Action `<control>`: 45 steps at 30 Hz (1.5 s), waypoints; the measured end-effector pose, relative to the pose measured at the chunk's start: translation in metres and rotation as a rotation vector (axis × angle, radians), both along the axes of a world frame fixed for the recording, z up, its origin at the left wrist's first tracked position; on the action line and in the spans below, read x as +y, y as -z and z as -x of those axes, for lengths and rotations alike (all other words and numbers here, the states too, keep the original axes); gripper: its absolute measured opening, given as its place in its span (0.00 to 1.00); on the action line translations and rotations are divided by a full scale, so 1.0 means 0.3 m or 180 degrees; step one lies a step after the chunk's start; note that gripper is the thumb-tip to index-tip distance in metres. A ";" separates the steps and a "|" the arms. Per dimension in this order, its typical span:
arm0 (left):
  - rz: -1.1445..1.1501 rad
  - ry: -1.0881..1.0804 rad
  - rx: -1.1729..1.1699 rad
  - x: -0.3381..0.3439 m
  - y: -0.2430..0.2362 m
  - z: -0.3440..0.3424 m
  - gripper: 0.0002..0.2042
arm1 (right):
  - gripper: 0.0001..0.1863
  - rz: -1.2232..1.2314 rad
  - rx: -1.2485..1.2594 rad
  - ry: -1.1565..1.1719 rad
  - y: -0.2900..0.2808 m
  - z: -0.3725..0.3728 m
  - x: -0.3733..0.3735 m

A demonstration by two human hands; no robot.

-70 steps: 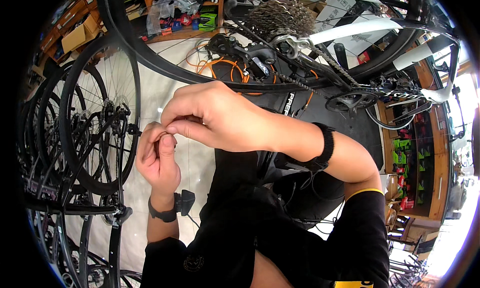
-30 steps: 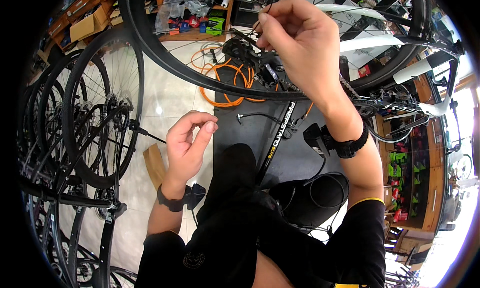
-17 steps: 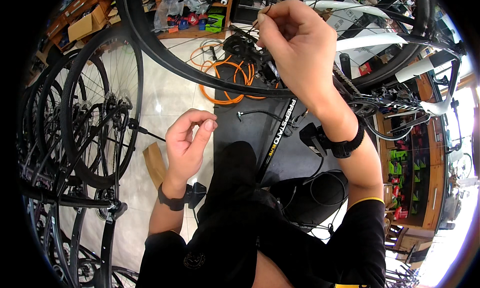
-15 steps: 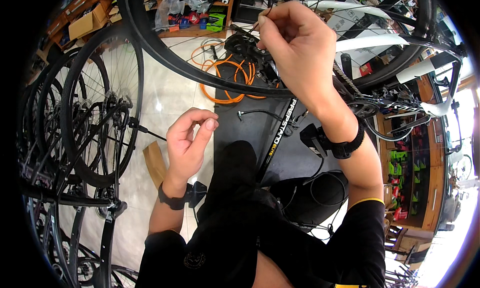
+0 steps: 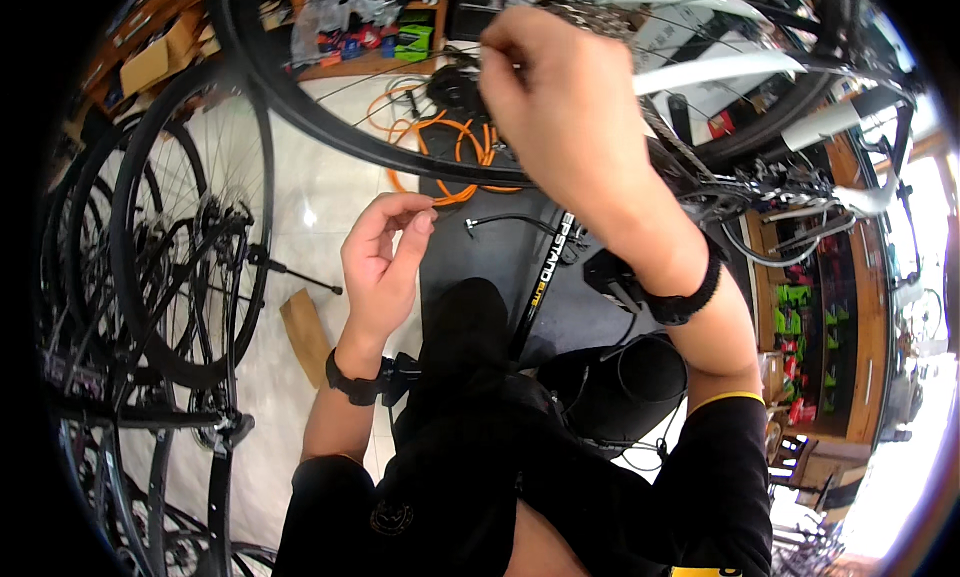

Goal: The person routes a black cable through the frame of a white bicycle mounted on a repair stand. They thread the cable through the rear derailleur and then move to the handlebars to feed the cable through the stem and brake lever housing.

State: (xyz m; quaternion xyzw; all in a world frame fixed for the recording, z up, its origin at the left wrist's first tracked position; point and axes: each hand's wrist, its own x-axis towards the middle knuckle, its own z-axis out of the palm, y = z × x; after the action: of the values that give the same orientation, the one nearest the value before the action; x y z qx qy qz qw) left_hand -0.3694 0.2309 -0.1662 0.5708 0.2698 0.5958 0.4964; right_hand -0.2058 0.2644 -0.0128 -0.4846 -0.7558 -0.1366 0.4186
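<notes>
Two grips [image 5: 565, 117] [image 5: 385, 252] apart, one wheel [image 5: 385, 158].

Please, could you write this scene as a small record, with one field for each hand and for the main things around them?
right hand: fingers curled, over the upright bicycle wheel in the picture; anything held is hidden
left hand: palm turned inward, thumb and index finger close together; no held thing can be made out
behind wheel: loops of orange cable
frame: white tube, to the right of the right hand
below right hand: black stand leg with lettering
floor: brown cardboard strip, left of the dark mat
</notes>
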 end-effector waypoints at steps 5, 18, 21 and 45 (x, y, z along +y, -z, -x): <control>0.0100 0.0162 0.0004 0.004 0.031 -0.042 0.06 | 0.02 0.0171 -0.0492 0.0072 -0.017 0.032 0.009; 0.0174 0.0342 -0.0028 0.003 0.046 -0.053 0.05 | 0.08 0.0413 -0.0803 -0.0157 -0.035 0.010 -0.014; 0.0194 0.0386 -0.0024 -0.003 0.037 -0.066 0.05 | 0.09 0.0164 -0.0784 -0.0036 -0.005 0.021 -0.004; 0.0357 0.0221 0.0459 -0.046 0.045 -0.033 0.04 | 0.17 -0.0829 -0.0312 0.0454 0.008 -0.241 -0.133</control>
State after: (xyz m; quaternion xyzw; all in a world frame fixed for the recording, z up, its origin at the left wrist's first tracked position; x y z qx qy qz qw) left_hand -0.3595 0.2170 -0.1797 0.5924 0.3179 0.5196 0.5273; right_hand -0.1336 0.2245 -0.0153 -0.4714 -0.7149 -0.2864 0.4298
